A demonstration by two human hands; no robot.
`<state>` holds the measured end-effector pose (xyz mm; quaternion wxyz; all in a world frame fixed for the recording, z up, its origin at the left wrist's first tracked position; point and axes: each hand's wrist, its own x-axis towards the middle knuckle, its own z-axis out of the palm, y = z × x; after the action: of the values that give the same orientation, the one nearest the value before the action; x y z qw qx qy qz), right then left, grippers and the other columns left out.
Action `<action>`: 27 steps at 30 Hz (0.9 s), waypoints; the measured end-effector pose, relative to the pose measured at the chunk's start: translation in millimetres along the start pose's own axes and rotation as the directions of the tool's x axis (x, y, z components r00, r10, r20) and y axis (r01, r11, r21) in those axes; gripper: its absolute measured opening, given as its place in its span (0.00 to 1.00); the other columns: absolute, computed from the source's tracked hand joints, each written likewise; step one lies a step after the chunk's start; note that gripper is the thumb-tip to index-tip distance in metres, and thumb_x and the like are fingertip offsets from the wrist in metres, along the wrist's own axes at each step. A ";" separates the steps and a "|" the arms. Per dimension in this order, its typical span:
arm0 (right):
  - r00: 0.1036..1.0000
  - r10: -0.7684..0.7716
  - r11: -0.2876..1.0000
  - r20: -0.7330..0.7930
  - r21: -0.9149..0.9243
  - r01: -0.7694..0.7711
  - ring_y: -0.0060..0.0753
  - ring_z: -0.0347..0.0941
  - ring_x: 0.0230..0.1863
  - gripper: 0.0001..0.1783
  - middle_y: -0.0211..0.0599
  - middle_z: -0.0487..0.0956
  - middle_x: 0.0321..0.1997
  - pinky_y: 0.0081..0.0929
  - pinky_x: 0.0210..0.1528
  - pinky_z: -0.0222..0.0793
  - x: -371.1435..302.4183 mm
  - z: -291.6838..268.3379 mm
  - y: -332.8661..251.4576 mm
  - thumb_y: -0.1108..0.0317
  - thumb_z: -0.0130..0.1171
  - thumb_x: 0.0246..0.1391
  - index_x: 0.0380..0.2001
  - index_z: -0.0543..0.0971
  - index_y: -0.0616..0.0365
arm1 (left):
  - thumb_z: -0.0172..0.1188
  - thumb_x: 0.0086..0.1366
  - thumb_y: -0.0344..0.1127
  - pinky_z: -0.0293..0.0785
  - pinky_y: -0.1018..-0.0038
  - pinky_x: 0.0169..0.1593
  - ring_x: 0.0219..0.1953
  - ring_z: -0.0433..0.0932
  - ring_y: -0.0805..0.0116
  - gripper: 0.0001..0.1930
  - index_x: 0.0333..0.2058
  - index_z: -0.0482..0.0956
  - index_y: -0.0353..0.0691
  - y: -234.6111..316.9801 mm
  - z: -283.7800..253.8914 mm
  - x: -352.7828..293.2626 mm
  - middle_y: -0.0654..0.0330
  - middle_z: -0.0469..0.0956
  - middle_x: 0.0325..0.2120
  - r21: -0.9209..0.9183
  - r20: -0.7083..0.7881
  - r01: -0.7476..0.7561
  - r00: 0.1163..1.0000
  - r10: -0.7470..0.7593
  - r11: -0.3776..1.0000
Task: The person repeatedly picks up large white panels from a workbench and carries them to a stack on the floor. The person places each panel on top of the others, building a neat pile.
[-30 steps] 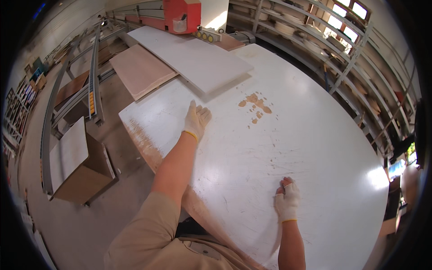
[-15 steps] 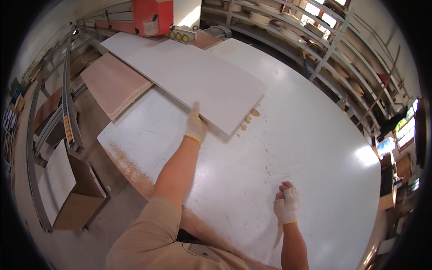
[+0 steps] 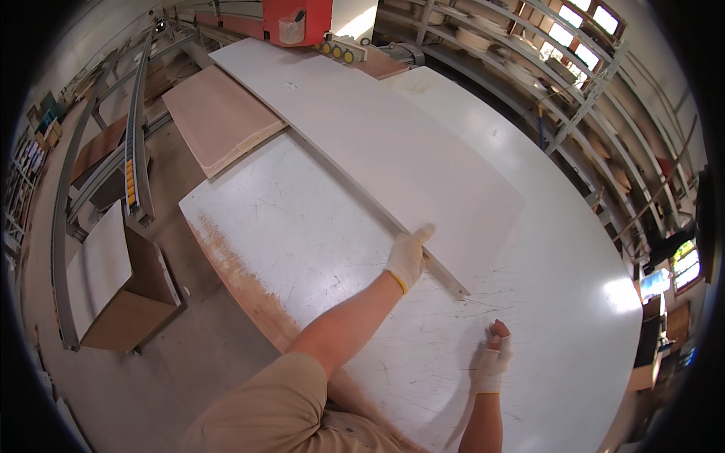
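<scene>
A long pale grey-white board (image 3: 393, 143) lies across the large white tabletop (image 3: 302, 204), running from the far left toward the middle. My left hand (image 3: 408, 257), in a white glove with a yellow cuff, grips the board's near long edge close to its near end. Its thumb rests on top and the other fingers are hidden beneath. Off the board's near corner, my right hand (image 3: 493, 365) hovers over or rests on the tabletop; I cannot tell which. Its glove leaves fingertips bare, the fingers are curled in, and nothing shows in them.
A pinkish-brown board (image 3: 223, 121) sits left of the long board. Behind stands a red machine housing (image 3: 294, 21) with yellow-centred rollers (image 3: 340, 50). A roller conveyor (image 3: 134, 128) and a open brown box (image 3: 132, 294) are at left. Racks of shelves (image 3: 521, 68) line the right.
The long board has slid toward me and to the right, with my left hand on its edge. Small chips near its end no longer show. My right hand stays near the same place, fingers curled.
</scene>
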<state>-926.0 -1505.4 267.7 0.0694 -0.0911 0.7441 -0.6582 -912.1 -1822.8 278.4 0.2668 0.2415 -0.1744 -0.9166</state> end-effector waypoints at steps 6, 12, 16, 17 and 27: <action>0.986 -0.131 0.985 0.107 -0.095 0.142 0.28 0.71 0.54 0.21 0.38 0.76 0.54 0.26 0.58 0.67 31.3 -14.8 -11.4 0.68 0.45 0.72 0.64 0.74 0.63 | 0.67 0.71 0.42 0.81 0.62 0.57 0.44 0.82 0.63 0.20 0.48 0.77 0.27 -56.6 8.3 -37.1 0.53 0.81 0.43 0.048 0.043 0.047 0.998 -0.049 0.998; 0.952 -0.245 0.885 0.186 -0.358 0.298 0.34 0.75 0.53 0.21 0.43 0.77 0.62 0.35 0.62 0.69 136.1 -61.1 -79.2 0.65 0.43 0.76 0.64 0.75 0.62 | 0.64 0.73 0.45 0.78 0.60 0.64 0.50 0.82 0.64 0.24 0.51 0.75 0.25 -121.6 23.1 -75.3 0.52 0.80 0.49 0.167 0.022 0.245 0.967 -0.252 0.955; 0.898 -0.265 0.717 0.351 -0.551 0.427 0.37 0.78 0.53 0.20 0.44 0.80 0.59 0.33 0.61 0.71 203.8 -54.0 -86.7 0.67 0.48 0.71 0.61 0.76 0.62 | 0.62 0.74 0.45 0.78 0.62 0.64 0.52 0.82 0.64 0.27 0.57 0.73 0.23 -126.6 42.4 -128.1 0.51 0.80 0.52 0.337 0.140 0.143 0.970 -0.200 0.931; 0.895 -0.261 0.690 0.363 -0.578 0.436 0.39 0.78 0.54 0.20 0.44 0.80 0.59 0.34 0.61 0.72 213.9 -49.4 -92.8 0.67 0.49 0.70 0.60 0.76 0.62 | 0.61 0.75 0.45 0.78 0.63 0.64 0.53 0.82 0.64 0.27 0.58 0.73 0.23 -133.9 43.7 -136.6 0.50 0.80 0.53 0.314 0.133 0.178 0.964 -0.229 0.933; 0.747 0.100 0.216 0.657 -0.747 0.628 0.57 0.75 0.64 0.26 0.52 0.82 0.59 0.46 0.65 0.70 328.5 -55.0 -49.9 0.54 0.42 0.72 0.62 0.77 0.57 | 0.57 0.76 0.45 0.71 0.58 0.69 0.61 0.77 0.57 0.30 0.70 0.65 0.35 -203.3 -1.5 -290.3 0.53 0.74 0.64 0.109 0.240 0.878 0.432 -0.869 0.466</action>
<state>-1256.0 -1532.6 329.5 0.1009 -0.4441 0.8902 -0.0123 -778.5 -1494.7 287.6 -0.2668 0.1689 -0.0430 -0.9479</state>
